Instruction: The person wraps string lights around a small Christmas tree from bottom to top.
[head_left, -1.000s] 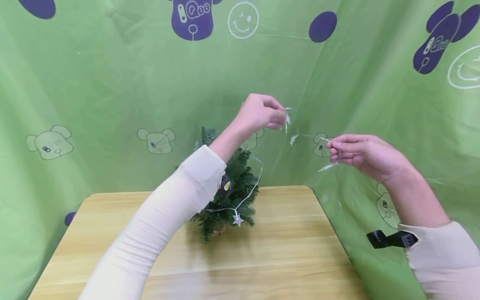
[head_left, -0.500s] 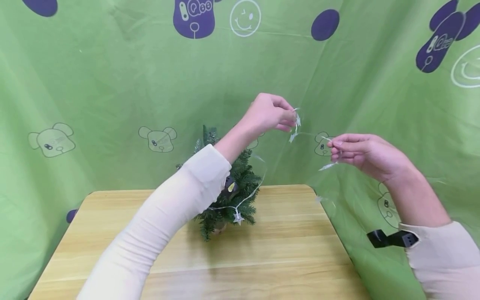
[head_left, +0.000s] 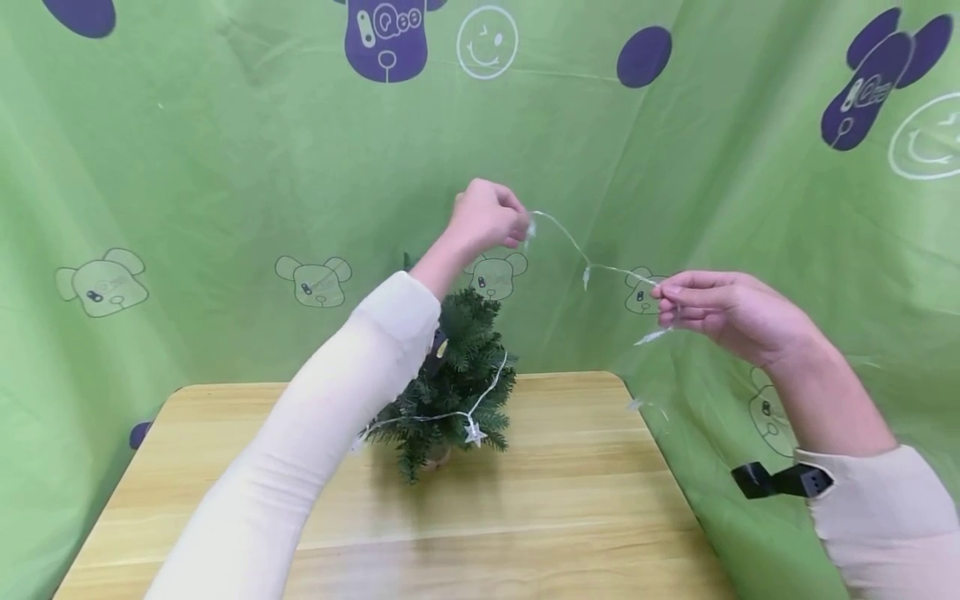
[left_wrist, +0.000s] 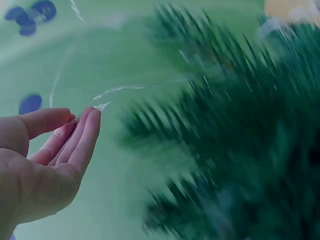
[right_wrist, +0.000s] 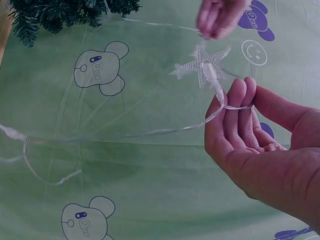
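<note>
A small green Christmas tree [head_left: 472, 333] stands on the wooden table, partly behind my left arm. A clear string of star lights [head_left: 576, 243] runs over its front branches, with one star [head_left: 474, 434] hanging low. Above the tree, my left hand [head_left: 487, 215] pinches the wire between thumb and fingertips. To the right, my right hand [head_left: 731, 315] pinches another stretch, and the wire sags between both hands. The right wrist view shows a star light [right_wrist: 202, 68] close to my right fingertips. Left of the trunk, an ornament [head_left: 438, 345] is partly hidden by my sleeve.
The light wooden table [head_left: 600, 500] has rounded far corners. Green cloth [head_left: 225, 167] printed with bears hangs behind and beside it. A loose length of the light string [head_left: 648, 407] dangles past the table's right edge. A black device [head_left: 780, 481] sits at my right cuff.
My left hand first shifts slightly right, then back left over the tree, and the wire between the hands has stretched out. My right hand stays nearly still, pinching the string.
</note>
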